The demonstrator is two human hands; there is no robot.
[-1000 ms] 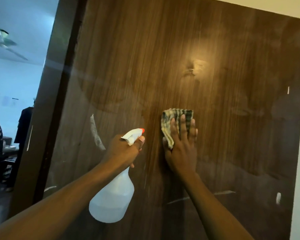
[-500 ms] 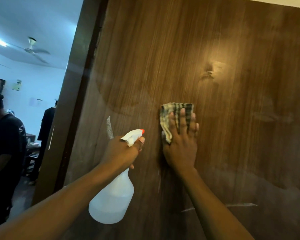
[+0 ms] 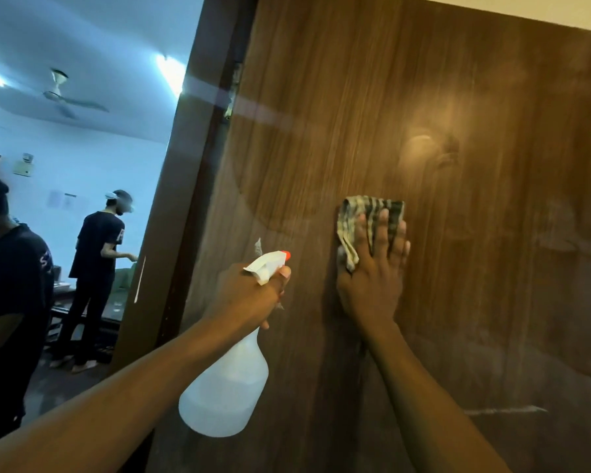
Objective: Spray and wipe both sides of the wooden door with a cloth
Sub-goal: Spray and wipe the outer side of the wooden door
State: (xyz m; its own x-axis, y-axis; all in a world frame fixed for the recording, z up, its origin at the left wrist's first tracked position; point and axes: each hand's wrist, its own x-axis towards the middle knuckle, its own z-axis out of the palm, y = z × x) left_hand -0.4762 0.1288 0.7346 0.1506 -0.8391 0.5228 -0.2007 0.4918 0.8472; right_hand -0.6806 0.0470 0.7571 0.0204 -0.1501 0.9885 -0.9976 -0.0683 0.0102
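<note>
Right grip (image 3: 372, 281) presses cloth (image 3: 352, 216) on door (image 3: 321, 97) — left grip (image 3: 249, 295) holds bottle (image 3: 229, 387).

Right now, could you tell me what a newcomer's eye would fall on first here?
The right hand presses a checked cloth against the wooden door, mid-frame. Just left of it, the left hand grips a white spray bottle with an orange nozzle. Past the door's edge, a dark-clothed person stands in a blue-lit room.

free door (image 3: 498, 302) face right of cloth (image 3: 354, 216)
</note>
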